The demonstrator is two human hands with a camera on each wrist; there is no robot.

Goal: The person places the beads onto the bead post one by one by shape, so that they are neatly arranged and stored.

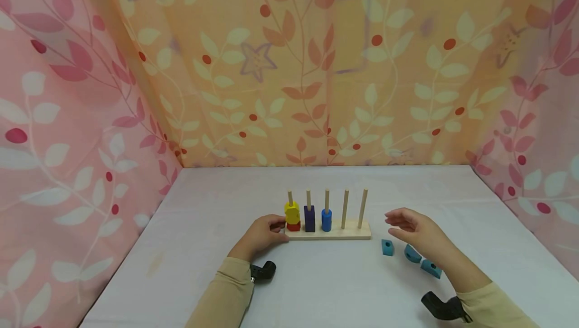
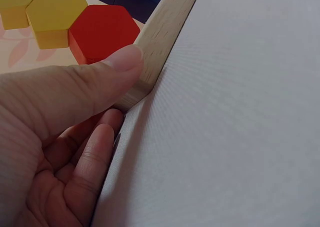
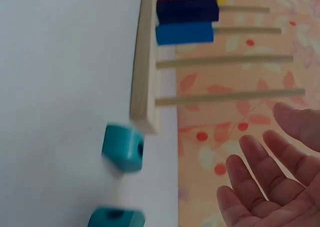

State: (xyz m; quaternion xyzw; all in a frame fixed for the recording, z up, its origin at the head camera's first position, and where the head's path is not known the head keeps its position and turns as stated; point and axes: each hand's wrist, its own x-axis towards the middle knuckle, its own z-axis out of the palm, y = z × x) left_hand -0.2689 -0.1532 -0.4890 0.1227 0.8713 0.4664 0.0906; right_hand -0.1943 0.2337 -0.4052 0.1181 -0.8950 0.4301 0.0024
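A wooden peg board (image 1: 344,235) with several upright pegs stands mid-table. My left hand (image 1: 264,232) holds its left end; the thumb (image 2: 125,59) presses the front corner, with the fingers curled beside the end. The leftmost peg carries yellow blocks (image 1: 292,212) over a red hexagonal block (image 2: 105,32). A dark purple block (image 1: 309,219) and a blue block (image 1: 326,220) sit on the following pegs; the two pegs on the right are bare. My right hand (image 1: 418,231) hovers right of the board, fingers loosely extended and holding nothing, near three teal blocks (image 1: 387,247).
White cloth (image 1: 217,197) covers the table. Two of the teal blocks, a rounded one (image 1: 412,253) and an oblong one (image 1: 431,268), lie below my right hand. Patterned curtains (image 1: 280,67) enclose the back and both sides. Black wrist cameras (image 1: 263,271) are strapped on.
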